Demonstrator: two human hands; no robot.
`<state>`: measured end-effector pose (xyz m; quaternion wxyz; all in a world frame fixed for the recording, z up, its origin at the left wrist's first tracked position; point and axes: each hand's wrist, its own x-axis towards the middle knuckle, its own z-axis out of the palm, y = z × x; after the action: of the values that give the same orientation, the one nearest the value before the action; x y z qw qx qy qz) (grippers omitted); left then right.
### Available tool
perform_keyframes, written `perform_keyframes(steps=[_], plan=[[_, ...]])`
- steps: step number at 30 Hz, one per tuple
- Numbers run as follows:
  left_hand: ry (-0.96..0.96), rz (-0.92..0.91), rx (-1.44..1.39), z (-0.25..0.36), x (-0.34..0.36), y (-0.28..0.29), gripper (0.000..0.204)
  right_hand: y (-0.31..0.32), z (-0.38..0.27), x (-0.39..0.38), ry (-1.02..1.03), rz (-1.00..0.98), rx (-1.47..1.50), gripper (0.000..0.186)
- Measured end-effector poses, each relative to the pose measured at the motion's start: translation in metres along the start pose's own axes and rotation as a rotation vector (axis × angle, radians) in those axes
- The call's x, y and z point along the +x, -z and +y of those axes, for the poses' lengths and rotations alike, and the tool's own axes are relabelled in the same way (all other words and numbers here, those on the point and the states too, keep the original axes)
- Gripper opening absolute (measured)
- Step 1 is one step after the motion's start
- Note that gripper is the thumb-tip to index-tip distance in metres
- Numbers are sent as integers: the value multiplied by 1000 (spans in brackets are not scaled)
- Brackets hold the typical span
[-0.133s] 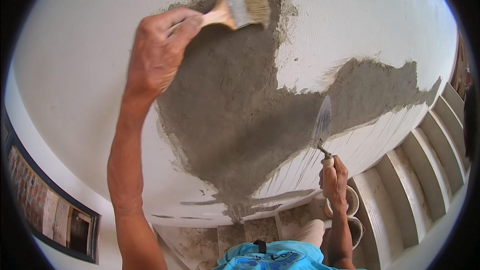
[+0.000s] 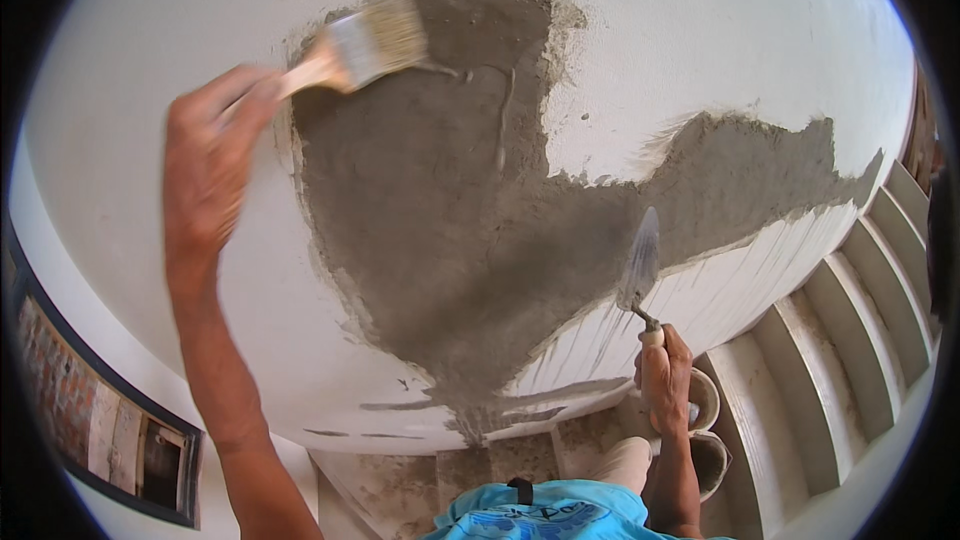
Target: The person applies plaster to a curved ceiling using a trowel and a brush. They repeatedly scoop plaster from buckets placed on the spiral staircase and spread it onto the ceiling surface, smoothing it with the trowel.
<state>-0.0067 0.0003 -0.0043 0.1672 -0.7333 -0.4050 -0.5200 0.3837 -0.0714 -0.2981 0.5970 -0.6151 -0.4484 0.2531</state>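
Note:
My left hand (image 2: 215, 150) grips the wooden handle of a wide paintbrush (image 2: 380, 40), slightly blurred, with pale bristles over the top left of a grey cement patch (image 2: 450, 230) on the white wall (image 2: 140, 100). Fresh wet streaks run on the cement right of the bristles. My right hand (image 2: 664, 385) is closed round the handle of a pointed trowel (image 2: 640, 250), which points upward in front of the patch's lower part.
Pale concrete steps (image 2: 780, 380) climb along the right, with grimy treads below. Two buckets (image 2: 710, 460) stand behind my right forearm. At the lower left is a dark-framed opening (image 2: 105, 410) showing brick and boards. My legs and blue shirt (image 2: 540, 510) are at the bottom.
My left hand and the brush have swept left and slightly down, uncovering fresh wet streaks on the cement. My right hand and trowel are slightly lower.

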Motion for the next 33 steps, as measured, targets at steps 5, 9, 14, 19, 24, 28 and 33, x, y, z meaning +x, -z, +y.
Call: perform_keyframes(steps=[5,9,14,19,24,28,33], plan=[[301,187,126,2,-30,46,30,3,5,-13,11,-33,65,24],[256,153,-64,19,-28,20,31,0,2,-16,-35,-56,-33,19],[112,70,-246,27,-2,-18,32,-2,17,-22,2,-124,22,19],[97,28,-264,5,11,-21,35,-13,23,-31,-91,-212,72,30],[239,211,54,-24,-24,19,35,1,46,-29,-52,-161,9,28],[371,335,104,-20,-46,48,34,-1,32,-36,-61,-191,62,27],[324,233,-153,11,-32,18,36,-6,43,-38,-58,-242,69,29]])
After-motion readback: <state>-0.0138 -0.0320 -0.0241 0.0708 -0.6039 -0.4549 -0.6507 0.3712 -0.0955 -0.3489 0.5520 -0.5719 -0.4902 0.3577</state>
